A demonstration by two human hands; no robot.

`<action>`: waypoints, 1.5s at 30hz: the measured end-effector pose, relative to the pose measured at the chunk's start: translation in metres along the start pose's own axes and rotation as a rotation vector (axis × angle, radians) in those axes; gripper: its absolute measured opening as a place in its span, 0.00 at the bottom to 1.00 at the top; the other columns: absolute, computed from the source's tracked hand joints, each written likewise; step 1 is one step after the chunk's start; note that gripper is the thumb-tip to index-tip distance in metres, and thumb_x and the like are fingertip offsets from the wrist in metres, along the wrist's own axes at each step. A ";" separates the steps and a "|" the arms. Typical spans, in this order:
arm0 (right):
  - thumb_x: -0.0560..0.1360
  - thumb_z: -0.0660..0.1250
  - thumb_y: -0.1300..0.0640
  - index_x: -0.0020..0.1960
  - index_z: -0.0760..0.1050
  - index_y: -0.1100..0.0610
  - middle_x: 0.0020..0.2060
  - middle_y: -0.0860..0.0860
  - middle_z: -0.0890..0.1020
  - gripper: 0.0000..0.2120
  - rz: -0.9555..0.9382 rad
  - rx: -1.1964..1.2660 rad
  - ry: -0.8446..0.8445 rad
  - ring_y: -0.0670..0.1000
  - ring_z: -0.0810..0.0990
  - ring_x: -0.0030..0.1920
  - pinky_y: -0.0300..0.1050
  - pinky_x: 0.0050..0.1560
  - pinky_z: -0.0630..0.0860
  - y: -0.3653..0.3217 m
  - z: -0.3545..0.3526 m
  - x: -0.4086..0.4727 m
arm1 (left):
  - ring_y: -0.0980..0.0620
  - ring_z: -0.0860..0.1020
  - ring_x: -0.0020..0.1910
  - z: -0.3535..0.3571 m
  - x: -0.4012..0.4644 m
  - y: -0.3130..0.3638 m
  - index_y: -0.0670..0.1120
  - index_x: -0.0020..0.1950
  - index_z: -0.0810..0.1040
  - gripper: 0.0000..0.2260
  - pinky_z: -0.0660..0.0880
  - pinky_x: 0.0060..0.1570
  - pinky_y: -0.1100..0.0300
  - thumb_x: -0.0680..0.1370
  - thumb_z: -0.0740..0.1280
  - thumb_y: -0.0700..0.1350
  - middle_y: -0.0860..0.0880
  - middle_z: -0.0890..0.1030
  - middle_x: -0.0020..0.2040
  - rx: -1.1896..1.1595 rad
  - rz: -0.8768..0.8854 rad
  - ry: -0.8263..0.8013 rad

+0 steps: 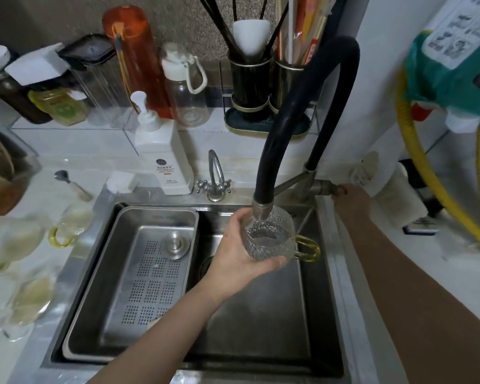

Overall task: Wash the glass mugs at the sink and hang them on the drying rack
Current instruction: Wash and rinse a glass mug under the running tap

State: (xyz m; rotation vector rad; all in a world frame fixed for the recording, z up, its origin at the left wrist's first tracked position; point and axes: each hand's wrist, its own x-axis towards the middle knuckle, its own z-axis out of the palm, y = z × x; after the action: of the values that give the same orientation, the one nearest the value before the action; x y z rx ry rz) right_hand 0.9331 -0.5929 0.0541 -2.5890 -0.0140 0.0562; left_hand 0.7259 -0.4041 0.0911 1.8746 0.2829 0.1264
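Note:
My left hand (240,254) grips a textured glass mug (272,239) with a yellow handle, upright over the steel sink (261,322). The mug's mouth sits right under the metal spout of the black hose tap (262,209). My right hand (349,199) reaches to the tap's lever (331,188) at the sink's right rear corner, with its fingers curled round the lever's end. Several more glass mugs (70,223) with yellow handles, holding pale residue, stand blurred on the counter to the left of the sink.
A perforated steel drain tray (139,273) fills the sink's left half. A small chrome tap (215,176) and a white soap dispenser (161,151) stand behind the sink. Bottles, jars and a black utensil holder (251,81) line the back wall. Yellow hoses (427,189) hang at right.

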 end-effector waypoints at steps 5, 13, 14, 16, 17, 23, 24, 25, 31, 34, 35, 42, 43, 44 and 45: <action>0.77 0.60 0.66 0.51 0.79 0.68 0.48 0.65 0.81 0.10 0.015 0.039 -0.007 0.63 0.79 0.51 0.43 0.43 0.64 0.002 0.001 0.002 | 0.70 0.73 0.58 0.003 0.000 -0.002 0.77 0.55 0.59 0.38 0.67 0.51 0.80 0.57 0.80 0.57 0.73 0.72 0.56 -0.003 -0.015 -0.007; 0.77 0.61 0.66 0.52 0.80 0.68 0.48 0.65 0.82 0.10 0.025 0.114 0.013 0.62 0.79 0.51 0.43 0.41 0.64 0.004 0.002 0.001 | 0.71 0.73 0.57 -0.001 -0.003 -0.004 0.79 0.54 0.59 0.38 0.67 0.50 0.81 0.57 0.80 0.55 0.74 0.73 0.55 -0.023 -0.015 -0.027; 0.77 0.61 0.66 0.52 0.80 0.68 0.48 0.64 0.82 0.10 0.032 0.118 0.011 0.62 0.79 0.51 0.43 0.41 0.63 0.004 0.002 0.001 | 0.72 0.73 0.57 -0.001 -0.004 -0.004 0.78 0.54 0.59 0.38 0.66 0.50 0.81 0.57 0.80 0.55 0.74 0.72 0.55 -0.022 -0.011 -0.028; 0.77 0.61 0.66 0.53 0.80 0.67 0.49 0.65 0.82 0.10 0.041 0.112 0.007 0.62 0.79 0.52 0.41 0.42 0.62 0.004 0.003 0.001 | 0.71 0.73 0.57 -0.003 -0.005 -0.004 0.75 0.56 0.60 0.38 0.66 0.51 0.81 0.57 0.80 0.55 0.74 0.72 0.56 -0.029 -0.009 -0.028; 0.77 0.60 0.66 0.53 0.80 0.68 0.49 0.65 0.81 0.11 0.038 0.112 0.007 0.62 0.79 0.52 0.41 0.42 0.62 0.005 0.003 0.001 | 0.71 0.73 0.57 -0.003 -0.006 -0.005 0.73 0.57 0.61 0.38 0.66 0.51 0.80 0.57 0.80 0.54 0.73 0.72 0.56 -0.041 -0.011 -0.032; 0.80 0.59 0.59 0.48 0.75 0.65 0.43 0.61 0.78 0.10 0.147 0.310 -0.017 0.58 0.78 0.47 0.42 0.43 0.65 -0.011 0.000 -0.016 | 0.70 0.74 0.56 -0.004 -0.004 -0.008 0.65 0.58 0.63 0.37 0.67 0.51 0.79 0.56 0.80 0.53 0.69 0.75 0.55 -0.071 -0.037 -0.030; 0.80 0.60 0.56 0.50 0.74 0.63 0.42 0.58 0.76 0.10 0.185 0.388 -0.033 0.56 0.76 0.44 0.41 0.42 0.67 -0.016 0.000 -0.029 | 0.70 0.74 0.56 -0.005 -0.004 -0.009 0.64 0.59 0.63 0.38 0.67 0.51 0.79 0.56 0.80 0.53 0.67 0.75 0.55 -0.082 -0.043 -0.024; 0.80 0.61 0.54 0.52 0.74 0.62 0.41 0.55 0.76 0.11 0.202 0.464 -0.045 0.54 0.76 0.42 0.39 0.40 0.70 -0.022 0.000 -0.046 | 0.70 0.74 0.56 -0.007 -0.003 -0.011 0.62 0.59 0.64 0.38 0.68 0.51 0.79 0.56 0.81 0.51 0.65 0.75 0.55 -0.094 -0.048 -0.020; 0.75 0.68 0.51 0.66 0.72 0.47 0.59 0.40 0.80 0.20 -0.150 0.762 -0.555 0.36 0.78 0.56 0.28 0.51 0.75 -0.043 -0.006 -0.150 | 0.74 0.74 0.52 -0.024 0.002 -0.016 0.52 0.62 0.66 0.36 0.68 0.49 0.80 0.60 0.81 0.38 0.58 0.75 0.56 -0.169 -0.044 -0.004; 0.76 0.68 0.55 0.70 0.68 0.46 0.62 0.41 0.78 0.24 -0.190 0.741 -0.574 0.41 0.76 0.62 0.37 0.60 0.75 -0.044 -0.009 -0.169 | 0.70 0.75 0.54 -0.024 0.000 -0.016 0.50 0.65 0.67 0.37 0.69 0.51 0.78 0.62 0.80 0.36 0.55 0.76 0.58 -0.193 -0.043 -0.112; 0.76 0.68 0.57 0.70 0.68 0.46 0.63 0.43 0.78 0.24 -0.184 0.789 -0.570 0.43 0.77 0.63 0.41 0.62 0.75 -0.040 -0.008 -0.172 | 0.68 0.75 0.55 -0.022 0.000 -0.018 0.50 0.66 0.67 0.38 0.70 0.51 0.76 0.61 0.80 0.36 0.55 0.77 0.59 -0.199 -0.049 -0.151; 0.77 0.66 0.60 0.69 0.67 0.42 0.61 0.34 0.78 0.25 -0.252 0.824 -0.526 0.36 0.76 0.61 0.28 0.55 0.73 -0.063 -0.006 -0.195 | 0.55 0.64 0.70 -0.050 -0.005 -0.019 0.58 0.71 0.61 0.44 0.62 0.72 0.58 0.62 0.81 0.46 0.51 0.62 0.66 -0.031 -0.030 -0.219; 0.76 0.67 0.57 0.69 0.67 0.41 0.61 0.35 0.77 0.25 -0.244 0.825 -0.506 0.36 0.75 0.62 0.30 0.58 0.73 -0.065 -0.007 -0.193 | 0.55 0.63 0.70 -0.050 -0.002 -0.017 0.57 0.73 0.60 0.45 0.61 0.72 0.58 0.63 0.81 0.46 0.51 0.62 0.67 -0.021 -0.036 -0.221; 0.75 0.68 0.55 0.70 0.67 0.41 0.63 0.37 0.77 0.25 -0.230 0.827 -0.483 0.37 0.74 0.64 0.35 0.61 0.73 -0.065 -0.008 -0.194 | 0.55 0.63 0.70 -0.047 -0.001 -0.015 0.54 0.75 0.59 0.45 0.62 0.71 0.59 0.64 0.80 0.45 0.51 0.62 0.68 -0.016 -0.035 -0.227; 0.75 0.68 0.53 0.71 0.66 0.42 0.64 0.39 0.76 0.26 -0.219 0.828 -0.458 0.38 0.74 0.65 0.39 0.64 0.72 -0.062 -0.008 -0.195 | 0.56 0.65 0.69 -0.043 -0.002 -0.013 0.52 0.75 0.59 0.45 0.64 0.70 0.61 0.64 0.80 0.44 0.51 0.64 0.68 -0.023 -0.035 -0.235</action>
State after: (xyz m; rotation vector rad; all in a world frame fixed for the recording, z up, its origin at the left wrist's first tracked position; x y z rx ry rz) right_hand 0.7384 -0.5485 0.1008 -1.6913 -0.3619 0.4669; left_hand 0.7121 -0.3616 0.0925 1.8399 0.1517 -0.1132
